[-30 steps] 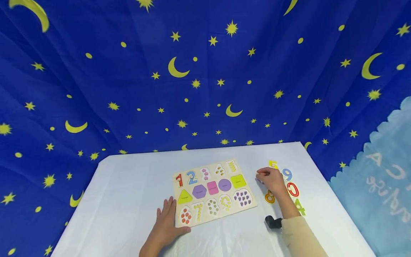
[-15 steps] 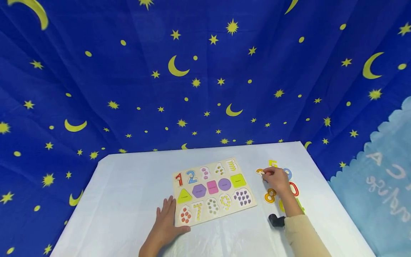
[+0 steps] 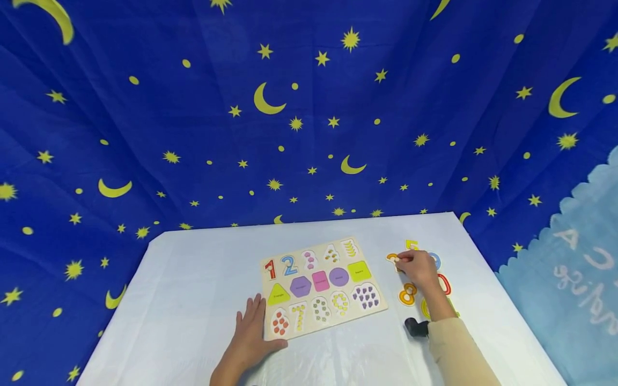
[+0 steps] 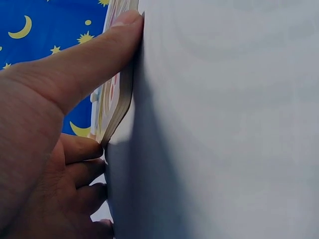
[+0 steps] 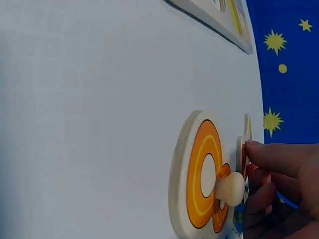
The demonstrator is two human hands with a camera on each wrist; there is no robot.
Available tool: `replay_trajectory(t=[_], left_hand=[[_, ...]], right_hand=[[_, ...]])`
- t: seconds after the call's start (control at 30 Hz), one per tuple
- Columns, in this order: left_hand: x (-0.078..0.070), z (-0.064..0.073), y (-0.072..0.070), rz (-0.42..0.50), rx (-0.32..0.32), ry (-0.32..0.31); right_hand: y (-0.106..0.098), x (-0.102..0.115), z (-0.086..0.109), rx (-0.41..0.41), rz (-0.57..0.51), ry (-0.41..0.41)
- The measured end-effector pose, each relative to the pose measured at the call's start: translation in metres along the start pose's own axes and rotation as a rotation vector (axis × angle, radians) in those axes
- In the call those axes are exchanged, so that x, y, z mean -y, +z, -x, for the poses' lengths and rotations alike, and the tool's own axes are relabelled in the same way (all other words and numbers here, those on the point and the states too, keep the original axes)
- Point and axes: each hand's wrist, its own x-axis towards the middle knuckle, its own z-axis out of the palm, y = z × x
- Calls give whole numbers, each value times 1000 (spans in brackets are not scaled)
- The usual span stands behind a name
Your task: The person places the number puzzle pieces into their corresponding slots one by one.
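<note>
While we look across the white worktop, we see the right hand pinching an orange piece between thumb and finger, near the worktop's right edge. The hand covers part of that piece, and we cannot tell whether it has left the surface. The left hand rests against the puzzle board, fingers extended along the board's left edge and thumb along its near edge, so that the near left corner sits between them; we see it gripping nothing.

The board lies slightly turned, its right end closer to the worktop's far edge. At the far left corner of the board we find a red 1 and, just beside it, a blue 2, both in their recesses. Across the middle run a green triangle, a purple hexagon, a pink rectangle, a purple circle and a yellow-green square.

Toward the worktop's right edge we count a yellow 5 beyond the right hand, an orange 8 on the near side of it, and a red piece partly behind the wrist. From the right wrist we see a pale knob standing on the 8.
</note>
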Motion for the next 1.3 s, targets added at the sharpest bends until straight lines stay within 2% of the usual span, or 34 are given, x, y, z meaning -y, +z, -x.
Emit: replay_trajectory(t=[0.2,0.37,0.63,0.93,1.17,1.3], left_hand=[[0,-2,0,0,-6,4],[1,1,1,-13,16,-23],[2,2,3,-20,2,5],[0,-2,-2,-12,-3,8],[2,-5,-1,-13,-20,12],[5,-2,4,-17,0,-8]], right_hand=[[2,2,-2,-9,-15,26],[7,-1,3,4,-14,37],[5,-1,2,-10,-17,2],[5,13,0,-13,-36,-29],[18,25,3,4,-82,-33],[27,27,7,24,-94,-19]])
